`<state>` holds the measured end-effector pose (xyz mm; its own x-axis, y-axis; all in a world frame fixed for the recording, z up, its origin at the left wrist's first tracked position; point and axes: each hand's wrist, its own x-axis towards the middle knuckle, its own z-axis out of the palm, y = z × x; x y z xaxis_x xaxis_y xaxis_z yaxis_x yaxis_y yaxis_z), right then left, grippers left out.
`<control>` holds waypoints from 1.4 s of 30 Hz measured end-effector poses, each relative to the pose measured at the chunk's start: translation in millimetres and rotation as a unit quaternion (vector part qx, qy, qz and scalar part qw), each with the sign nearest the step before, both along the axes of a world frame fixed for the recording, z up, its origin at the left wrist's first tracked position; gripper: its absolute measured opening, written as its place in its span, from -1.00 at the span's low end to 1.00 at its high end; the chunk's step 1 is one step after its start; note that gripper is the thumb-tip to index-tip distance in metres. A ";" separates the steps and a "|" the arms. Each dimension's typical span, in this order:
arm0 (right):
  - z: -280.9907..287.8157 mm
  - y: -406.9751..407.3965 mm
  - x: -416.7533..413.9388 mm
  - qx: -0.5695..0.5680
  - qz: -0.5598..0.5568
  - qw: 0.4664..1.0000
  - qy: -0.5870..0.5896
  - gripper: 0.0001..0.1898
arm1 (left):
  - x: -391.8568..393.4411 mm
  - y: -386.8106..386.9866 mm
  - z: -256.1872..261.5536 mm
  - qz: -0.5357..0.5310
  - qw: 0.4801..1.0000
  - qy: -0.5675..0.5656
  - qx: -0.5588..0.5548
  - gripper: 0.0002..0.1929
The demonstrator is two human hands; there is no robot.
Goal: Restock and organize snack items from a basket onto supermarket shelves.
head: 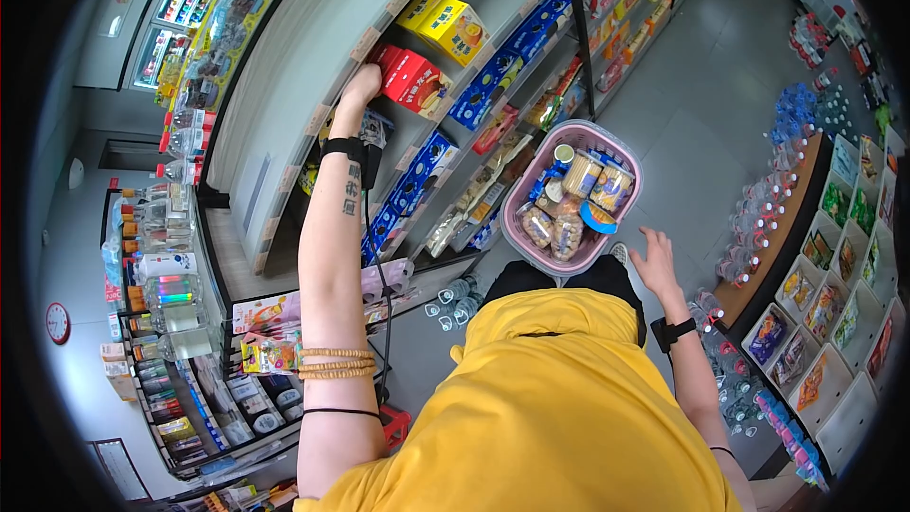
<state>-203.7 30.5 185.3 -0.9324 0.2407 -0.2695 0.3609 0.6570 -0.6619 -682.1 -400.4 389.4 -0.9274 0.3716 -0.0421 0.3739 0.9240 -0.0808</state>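
My left hand [363, 84] reaches onto a grey shelf at the left end of a red snack carton [414, 80]. It is against the carton, but its fingers are mostly hidden, so I cannot tell whether they grip. Beside the red carton sits a yellow carton [452, 27]. Low on the right, my right hand [655, 263] hangs with fingers apart and nothing in it. It is nearest to a pink plastic basket [517, 227] in front of my legs. Inside the basket lie clear-packed snacks [566, 236], a blue-and-orange pack [598, 217] and a pale-topped can [564, 153].
Blue biscuit boxes [490, 82] line the shelf below. Bottled water packs [757, 224] stand to the right beside a rack of snack bins [825, 299]. Water bottles [455, 299] stand on the floor [682, 135] near my legs. A black cable [384, 277] hangs from my left wrist.
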 end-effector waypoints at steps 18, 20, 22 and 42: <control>-8.7 -0.1 -0.5 0.008 -0.001 1.000 -0.004 -0.43 | 23.6 35.1 4.6 0.092 0.957 0.029 0.274 -0.42; -10.1 -0.2 -0.3 0.010 -0.001 1.000 -0.001 -0.44 | 22.3 34.3 4.5 0.091 0.955 0.021 0.283 -0.44; -10.1 -0.3 -0.1 0.009 -0.002 1.000 -0.004 -0.44 | 16.7 30.2 6.8 0.076 0.955 -0.012 0.287 -0.48; -12.8 -1.0 2.4 0.004 -0.013 1.000 -0.004 -0.44 | 30.7 31.8 8.5 0.117 0.976 0.088 0.160 -0.56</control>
